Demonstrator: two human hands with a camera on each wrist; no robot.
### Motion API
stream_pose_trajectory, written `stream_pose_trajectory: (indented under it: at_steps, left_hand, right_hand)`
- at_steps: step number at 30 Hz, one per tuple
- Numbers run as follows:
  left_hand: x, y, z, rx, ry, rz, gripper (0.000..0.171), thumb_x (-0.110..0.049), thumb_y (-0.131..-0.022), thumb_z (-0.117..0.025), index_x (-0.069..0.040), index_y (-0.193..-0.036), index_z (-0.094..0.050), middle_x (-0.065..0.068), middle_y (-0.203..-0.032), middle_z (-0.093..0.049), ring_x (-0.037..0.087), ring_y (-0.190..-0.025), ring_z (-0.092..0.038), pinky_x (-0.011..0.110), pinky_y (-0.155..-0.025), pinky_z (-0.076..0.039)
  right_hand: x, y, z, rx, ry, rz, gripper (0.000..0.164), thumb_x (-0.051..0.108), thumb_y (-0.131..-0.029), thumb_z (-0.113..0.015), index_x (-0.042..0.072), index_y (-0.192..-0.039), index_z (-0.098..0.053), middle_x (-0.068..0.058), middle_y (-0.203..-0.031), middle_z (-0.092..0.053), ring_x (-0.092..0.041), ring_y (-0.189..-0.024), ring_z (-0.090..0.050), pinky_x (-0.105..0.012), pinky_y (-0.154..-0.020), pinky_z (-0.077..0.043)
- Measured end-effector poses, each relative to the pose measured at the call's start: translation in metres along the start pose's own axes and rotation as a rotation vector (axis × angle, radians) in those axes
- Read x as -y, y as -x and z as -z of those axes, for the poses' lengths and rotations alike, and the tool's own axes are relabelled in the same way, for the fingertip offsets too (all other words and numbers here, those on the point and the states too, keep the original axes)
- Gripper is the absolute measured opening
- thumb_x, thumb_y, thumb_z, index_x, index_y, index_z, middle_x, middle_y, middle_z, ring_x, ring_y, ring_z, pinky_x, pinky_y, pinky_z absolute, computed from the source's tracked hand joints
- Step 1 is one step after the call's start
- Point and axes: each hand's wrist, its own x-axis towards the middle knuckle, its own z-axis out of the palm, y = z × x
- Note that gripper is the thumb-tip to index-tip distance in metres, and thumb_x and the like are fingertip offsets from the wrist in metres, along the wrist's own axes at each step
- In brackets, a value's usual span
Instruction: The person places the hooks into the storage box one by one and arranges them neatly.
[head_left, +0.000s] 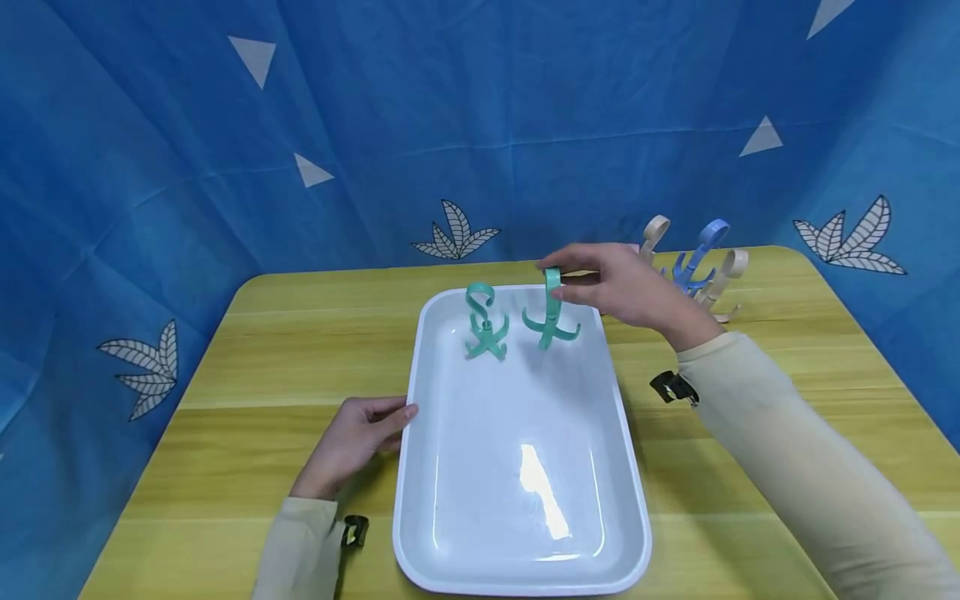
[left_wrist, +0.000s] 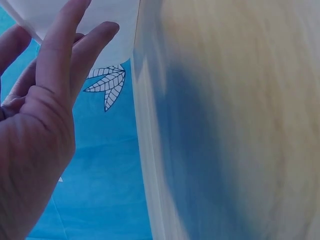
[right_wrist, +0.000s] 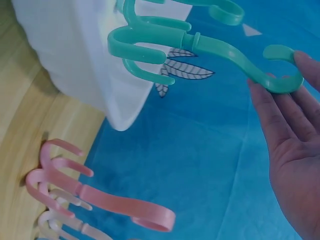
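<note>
My right hand [head_left: 626, 283] pinches a green four-pronged swivel hook [head_left: 552, 310] by its curled top, holding it upright over the far right part of a white tray [head_left: 517, 417]. In the right wrist view the fingers and thumb meet at the hook's curl, its prongs pointing away from the hand [right_wrist: 292, 132]. A second green hook [head_left: 487, 336] stands in the tray's far left part, apart from the first. My left hand [head_left: 356, 437] holds the tray's left edge, thumb on the rim and fingers against the outside.
Right of the tray, behind my right forearm, stand a blue hook [head_left: 701, 254] and cream hooks [head_left: 723, 279]. A pink hook [right_wrist: 100, 195] stands beside them in the right wrist view. The wooden table [head_left: 300, 350] meets a blue cloth backdrop [head_left: 375, 100].
</note>
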Motion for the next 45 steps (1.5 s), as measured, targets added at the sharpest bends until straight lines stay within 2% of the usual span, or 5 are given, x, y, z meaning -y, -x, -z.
stream_pose_trajectory:
  at_steps: [19,29,33,38,45]
  left_hand:
    - [0.004,0.0,-0.002,0.001,0.025,0.007,0.05,-0.034,-0.093,-0.07,0.005,-0.124,-0.064,0.016,-0.119,-0.066,0.024,-0.102,-0.067,0.035,-0.083,-0.058]
    - [0.0,0.0,-0.002,-0.02,-0.014,0.002,0.048,-0.034,-0.093,-0.07,0.002,-0.124,-0.066,0.014,-0.117,-0.068,0.021,-0.099,-0.067,0.035,-0.082,-0.058]
    - [0.001,0.0,-0.002,-0.017,-0.008,0.006,0.049,-0.034,-0.093,-0.07,0.003,-0.125,-0.065,0.014,-0.119,-0.067,0.022,-0.1,-0.067,0.035,-0.083,-0.058]
    - [0.001,0.0,-0.001,-0.014,-0.007,0.005,0.05,-0.035,-0.093,-0.07,0.003,-0.125,-0.065,0.015,-0.119,-0.067,0.023,-0.1,-0.067,0.035,-0.082,-0.058]
    - [0.001,-0.001,-0.001,-0.014,-0.006,0.001,0.048,-0.033,-0.093,-0.07,0.004,-0.124,-0.065,0.015,-0.118,-0.067,0.022,-0.101,-0.067,0.034,-0.082,-0.058]
  right_hand:
    - [-0.025,-0.011,-0.017,0.035,-0.003,-0.034,0.033,0.012,-0.092,-0.072,0.007,-0.124,-0.066,-0.01,-0.127,-0.062,-0.029,-0.116,-0.059,-0.047,-0.097,-0.05]
    - [-0.026,-0.005,-0.01,-0.007,0.034,-0.055,0.047,0.019,-0.094,-0.07,0.008,-0.138,-0.057,-0.01,-0.142,-0.052,-0.035,-0.132,-0.044,-0.046,-0.112,-0.035]
    - [-0.022,0.001,-0.005,-0.036,0.048,-0.071,0.044,0.022,-0.095,-0.068,0.011,-0.137,-0.059,-0.009,-0.141,-0.053,-0.036,-0.132,-0.044,-0.049,-0.111,-0.036]
    - [-0.022,0.009,0.003,-0.054,0.028,-0.096,0.042,0.026,-0.097,-0.066,0.013,-0.137,-0.059,-0.01,-0.141,-0.052,-0.037,-0.132,-0.044,-0.048,-0.092,-0.053]
    - [-0.024,0.02,0.011,-0.109,-0.017,-0.083,0.039,0.028,-0.096,-0.067,0.012,-0.131,-0.063,-0.007,-0.131,-0.058,-0.028,-0.116,-0.055,-0.048,-0.097,-0.048]
